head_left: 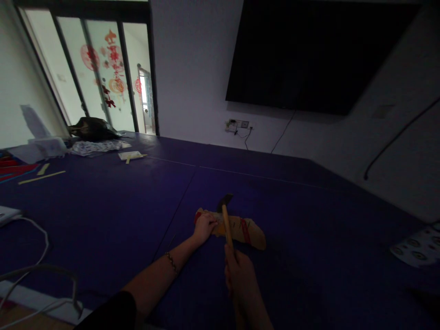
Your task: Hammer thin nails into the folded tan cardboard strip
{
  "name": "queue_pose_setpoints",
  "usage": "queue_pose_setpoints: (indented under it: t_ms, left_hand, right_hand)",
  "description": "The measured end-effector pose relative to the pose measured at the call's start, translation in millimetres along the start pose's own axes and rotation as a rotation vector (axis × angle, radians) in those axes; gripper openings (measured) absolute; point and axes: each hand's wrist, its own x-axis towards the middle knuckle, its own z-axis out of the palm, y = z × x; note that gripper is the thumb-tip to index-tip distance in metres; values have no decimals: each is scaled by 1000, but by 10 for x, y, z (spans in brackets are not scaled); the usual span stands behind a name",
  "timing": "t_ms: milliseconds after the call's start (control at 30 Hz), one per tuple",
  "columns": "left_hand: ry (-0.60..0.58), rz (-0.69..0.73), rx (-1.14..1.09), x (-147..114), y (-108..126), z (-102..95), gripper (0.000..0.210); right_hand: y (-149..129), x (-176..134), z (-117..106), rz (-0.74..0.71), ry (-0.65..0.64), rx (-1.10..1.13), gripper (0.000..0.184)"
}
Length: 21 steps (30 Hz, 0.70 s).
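Note:
My right hand (pixel 240 275) is wrapped round the wooden handle of a hammer (pixel 227 224). The dark hammer head is up at the far end, above a long tan piece with red bands (pixel 254 233). That piece lies on the purple tabletop, with dark short marks along its surface; its material is hard to tell in the dim light. My left hand (pixel 205 226) rests on its left part, fingers pressed together close to the hammer head. Whatever is between those fingertips is too small to make out.
A white patterned object (pixel 417 250) is at the right edge. White cables (pixel 46 238) curl at the left. Farther back are a dark bag (pixel 92 128), a patterned cloth or plastic (pixel 98 146) and yellow strips (pixel 41 178). A wall-mounted screen (pixel 309 55) hangs beyond the table.

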Motion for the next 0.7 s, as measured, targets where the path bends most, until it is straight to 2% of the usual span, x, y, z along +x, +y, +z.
queue_pose_setpoints:
  t_ms: [100,167,333,500,600,700]
  left_hand:
    - [-24,-22,54,-3,32,-13,8]
    - [-40,-50,97,-9,63,-25,8]
    - [-72,-114,227,-33,168,-82,42]
    - [-116,-145,342,-57,334,-170,55]
    - [-144,-162,390,-38,423,-341,62]
    - [-173,-194,429,-45,419,-693,51]
  right_hand:
    - [164,-14,-97,6,-50,307,48]
    - [327,74,-234,-42,-154,585,46]
    - [649,582,-756,-176,-268,813,44]
    - [856,1016,-1138,-321,-459,1031,32]
    - [989,1099,-1211,-374,-547,1143,26]
    - [1076,1103,-1224,-399,-618,1225,24]
